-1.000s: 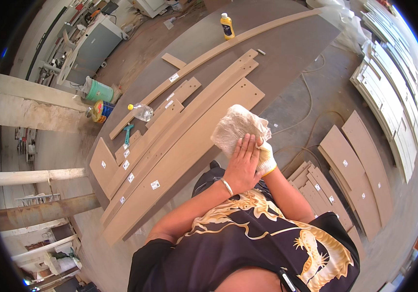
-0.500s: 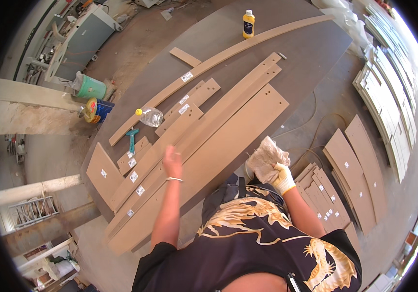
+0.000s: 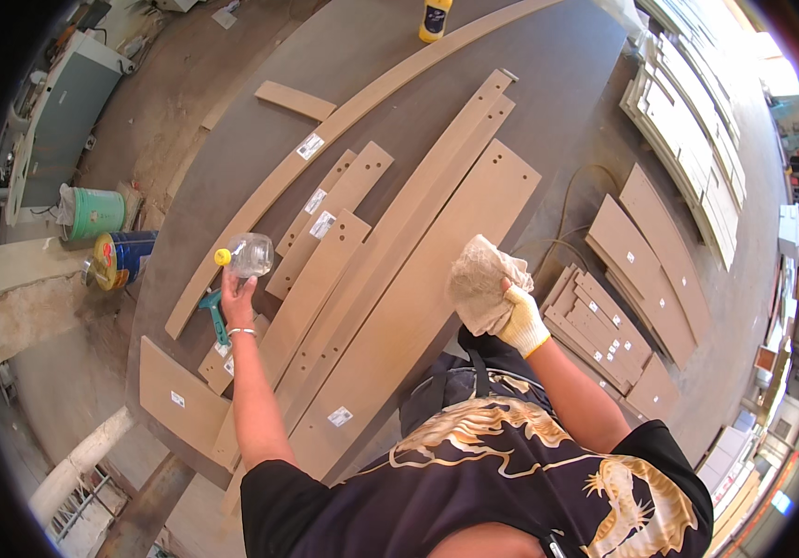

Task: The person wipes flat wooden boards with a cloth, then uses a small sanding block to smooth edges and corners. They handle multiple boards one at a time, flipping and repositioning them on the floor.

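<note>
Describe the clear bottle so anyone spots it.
On the big table lies a long curved board. Near its lower end, at the bare left hand, is the clear bottle. Unlike the teal tool nearby, it's transparent with a yellow cap.

We've got our L arm (image 3: pixel 263 400) reaching fwd, nearly straight, w/ the L wrist (image 3: pixel 243 335) approx. in line behind the bare L hand (image 3: pixel 238 299). Its fingers are partly hidden, so we can't tell how tightly they're curled. Our R arm (image 3: pixel 581 395) is bent at the elbow, angled fwd & inward; the gloved R hand (image 3: pixel 522 324) is closed in a grip, thumb side up.
</note>
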Action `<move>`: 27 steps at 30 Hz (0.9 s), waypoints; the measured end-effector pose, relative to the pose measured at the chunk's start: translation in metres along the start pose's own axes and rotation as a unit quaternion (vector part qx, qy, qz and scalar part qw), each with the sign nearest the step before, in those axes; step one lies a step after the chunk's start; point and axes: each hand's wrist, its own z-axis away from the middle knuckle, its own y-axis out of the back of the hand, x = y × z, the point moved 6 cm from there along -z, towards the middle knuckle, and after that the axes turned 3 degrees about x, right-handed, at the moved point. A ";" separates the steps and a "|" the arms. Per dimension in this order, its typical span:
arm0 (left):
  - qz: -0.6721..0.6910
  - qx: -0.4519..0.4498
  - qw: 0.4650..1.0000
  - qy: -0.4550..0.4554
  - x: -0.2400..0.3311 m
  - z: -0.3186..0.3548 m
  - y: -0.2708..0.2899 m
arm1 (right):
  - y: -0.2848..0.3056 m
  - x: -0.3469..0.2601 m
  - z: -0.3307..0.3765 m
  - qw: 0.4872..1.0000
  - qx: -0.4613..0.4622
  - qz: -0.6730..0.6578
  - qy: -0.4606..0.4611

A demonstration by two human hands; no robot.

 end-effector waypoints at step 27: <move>-0.578 0.028 0.709 -0.403 0.205 0.082 -0.137 | -0.191 0.105 -0.109 0.980 -0.127 0.126 -0.092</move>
